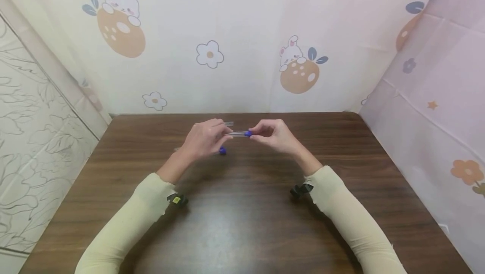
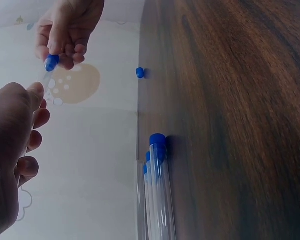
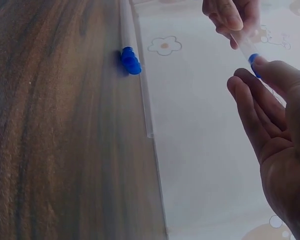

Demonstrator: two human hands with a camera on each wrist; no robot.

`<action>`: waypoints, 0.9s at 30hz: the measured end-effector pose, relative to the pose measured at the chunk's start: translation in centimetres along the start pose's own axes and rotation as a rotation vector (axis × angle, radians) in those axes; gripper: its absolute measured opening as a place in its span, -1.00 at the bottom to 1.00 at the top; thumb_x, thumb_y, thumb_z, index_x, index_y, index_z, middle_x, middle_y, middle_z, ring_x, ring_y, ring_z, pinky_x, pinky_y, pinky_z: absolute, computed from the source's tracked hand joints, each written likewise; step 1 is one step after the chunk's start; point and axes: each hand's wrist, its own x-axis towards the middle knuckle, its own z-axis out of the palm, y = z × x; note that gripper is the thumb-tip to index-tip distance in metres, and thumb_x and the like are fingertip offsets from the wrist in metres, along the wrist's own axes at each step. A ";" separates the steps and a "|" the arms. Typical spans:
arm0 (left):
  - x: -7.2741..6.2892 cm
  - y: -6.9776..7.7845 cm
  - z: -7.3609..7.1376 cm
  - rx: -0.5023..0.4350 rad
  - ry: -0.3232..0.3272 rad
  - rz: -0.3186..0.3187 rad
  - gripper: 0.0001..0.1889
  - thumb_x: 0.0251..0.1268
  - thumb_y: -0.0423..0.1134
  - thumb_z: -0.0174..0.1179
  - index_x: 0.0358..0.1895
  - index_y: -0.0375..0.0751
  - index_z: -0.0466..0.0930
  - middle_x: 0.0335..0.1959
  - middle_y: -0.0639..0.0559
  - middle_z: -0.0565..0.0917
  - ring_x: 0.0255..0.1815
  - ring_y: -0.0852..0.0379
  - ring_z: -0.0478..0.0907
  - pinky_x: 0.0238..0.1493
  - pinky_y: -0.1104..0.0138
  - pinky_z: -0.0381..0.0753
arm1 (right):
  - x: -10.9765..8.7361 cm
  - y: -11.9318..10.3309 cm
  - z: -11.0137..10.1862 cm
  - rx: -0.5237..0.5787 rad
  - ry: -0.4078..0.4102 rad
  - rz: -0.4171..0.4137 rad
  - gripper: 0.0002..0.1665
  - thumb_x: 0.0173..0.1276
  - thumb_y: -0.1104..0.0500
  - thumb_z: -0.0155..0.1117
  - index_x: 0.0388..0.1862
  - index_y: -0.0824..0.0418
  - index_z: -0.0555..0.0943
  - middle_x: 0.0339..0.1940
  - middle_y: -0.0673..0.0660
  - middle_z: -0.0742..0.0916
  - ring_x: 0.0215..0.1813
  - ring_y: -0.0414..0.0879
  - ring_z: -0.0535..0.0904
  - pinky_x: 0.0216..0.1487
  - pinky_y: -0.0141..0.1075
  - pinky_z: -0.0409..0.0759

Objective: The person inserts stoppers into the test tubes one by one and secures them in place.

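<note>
A clear test tube [image 1: 237,134] lies level between both hands above the table. My left hand [image 1: 206,140] grips the tube along its body, fingers curled round it in the left wrist view. My right hand [image 1: 278,137] pinches the blue cap [image 1: 248,133] at the tube's right end between thumb and fingers. Whether the cap is fully seated, I cannot tell. Below the left hand, a group of tubes with blue caps [image 2: 160,195] lies side by side on the table. Beside them is an uncapped clear tube [image 2: 140,200], partly hidden behind the left hand in the head view.
One loose blue cap [image 2: 140,73] sits on the table near its far edge. The dark wood table [image 1: 227,223] meets a printed curtain [image 1: 242,46] at the back. Small black cameras [image 1: 178,199] hang at both wrists.
</note>
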 end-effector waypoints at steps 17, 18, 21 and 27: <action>0.2 0.3 0.0 -0.058 0.031 0.034 -0.83 0.34 -0.27 0.62 -0.16 -0.23 0.82 -0.35 -0.03 0.81 -0.47 0.11 0.63 -0.49 0.33 0.61 | 0.0 -0.5 0.2 0.021 -0.018 -0.098 -0.92 0.34 0.51 0.53 -0.25 0.40 0.81 -0.18 0.39 0.90 -0.19 -0.29 0.80 -0.12 -0.43 0.82; 0.2 0.3 0.0 -0.061 0.027 0.033 -0.83 0.35 -0.27 0.61 -0.15 -0.24 0.82 -0.35 -0.03 0.81 -0.47 0.10 0.64 -0.48 0.33 0.61 | 0.0 -0.5 0.3 0.020 -0.020 -0.098 -0.91 0.34 0.51 0.53 -0.26 0.39 0.82 -0.17 0.40 0.90 -0.19 -0.30 0.80 -0.12 -0.43 0.82; 0.1 0.2 0.0 -0.065 0.012 0.024 -0.82 0.35 -0.26 0.61 -0.14 -0.23 0.82 -0.34 -0.03 0.81 -0.47 0.10 0.65 -0.47 0.34 0.61 | 0.0 -0.5 0.3 0.033 -0.031 -0.089 -0.92 0.35 0.52 0.53 -0.26 0.40 0.82 -0.16 0.41 0.89 -0.18 -0.31 0.81 -0.11 -0.41 0.85; 0.0 0.2 0.0 -0.053 -0.015 0.004 -0.82 0.39 -0.21 0.60 -0.12 -0.21 0.84 -0.33 -0.02 0.82 -0.46 0.12 0.62 -0.46 0.35 0.60 | -0.1 0.0 0.2 0.019 -0.041 -0.093 -0.93 0.37 0.50 0.53 -0.24 0.41 0.80 -0.16 0.40 0.89 -0.16 -0.32 0.81 -0.08 -0.43 0.83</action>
